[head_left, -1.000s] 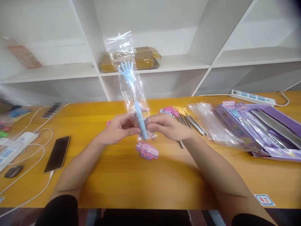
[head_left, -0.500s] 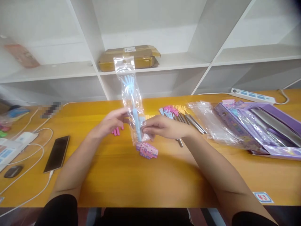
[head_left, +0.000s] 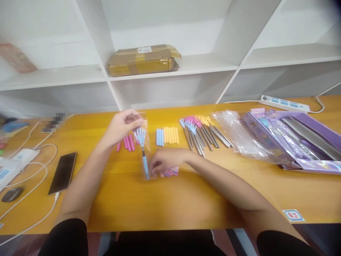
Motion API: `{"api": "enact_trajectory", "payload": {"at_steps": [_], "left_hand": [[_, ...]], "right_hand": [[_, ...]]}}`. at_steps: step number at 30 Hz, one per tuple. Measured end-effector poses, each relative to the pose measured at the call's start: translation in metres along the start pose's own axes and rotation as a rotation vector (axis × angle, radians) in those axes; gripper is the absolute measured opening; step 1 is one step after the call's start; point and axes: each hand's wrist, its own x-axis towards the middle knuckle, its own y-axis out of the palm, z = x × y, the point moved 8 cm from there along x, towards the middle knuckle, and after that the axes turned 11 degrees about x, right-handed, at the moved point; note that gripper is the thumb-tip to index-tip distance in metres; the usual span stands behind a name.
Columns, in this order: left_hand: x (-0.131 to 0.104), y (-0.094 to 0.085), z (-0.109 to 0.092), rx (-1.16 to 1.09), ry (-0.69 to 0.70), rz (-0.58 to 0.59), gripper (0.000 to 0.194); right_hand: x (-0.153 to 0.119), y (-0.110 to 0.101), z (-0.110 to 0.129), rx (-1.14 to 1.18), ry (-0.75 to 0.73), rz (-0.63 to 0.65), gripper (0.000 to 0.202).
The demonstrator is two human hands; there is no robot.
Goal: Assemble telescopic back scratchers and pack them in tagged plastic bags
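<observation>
My left hand [head_left: 127, 124] pinches the top end of a clear plastic bag [head_left: 148, 142]. Inside the bag is a back scratcher [head_left: 144, 156] with a light blue claw head, a short dark metal shaft and a blue handle, slanting down toward me. Beside the bag's lower end, my right hand [head_left: 167, 160] is palm down with its fingers bent and apart; nothing shows between them. Its fingers partly cover several small pink-purple printed cards [head_left: 172, 171] on the table.
Pink handle tubes [head_left: 129, 143], blue tubes [head_left: 160, 137] and yellow tubes [head_left: 171, 135] lie behind. Several scratcher rods [head_left: 206, 137], empty clear bags [head_left: 237, 138] and a purple box [head_left: 266, 142] are to the right. A phone [head_left: 63, 173] and cables lie left; a taped parcel [head_left: 144, 61] sits on the shelf.
The bag with the blue scratcher has come down toward the table. My left hand has moved up to its top end, and my right hand has lowered toward the cards, uncovering the blue tubes.
</observation>
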Motion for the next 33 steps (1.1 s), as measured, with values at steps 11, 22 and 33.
{"api": "enact_trajectory", "payload": {"at_steps": [11,22,33], "left_hand": [[-0.01,0.014,-0.005,0.037,-0.046,0.12,0.019],[-0.01,0.01,-0.007,0.217,-0.046,0.052,0.029],[-0.011,0.011,-0.011,0.141,-0.037,0.036,0.049]], "right_hand": [[-0.034,-0.033,-0.026,-0.512,0.547,-0.208,0.05],[-0.019,-0.044,-0.048,-0.468,0.477,-0.19,0.063],[-0.026,-0.066,-0.053,-0.294,0.292,-0.26,0.04]]}}
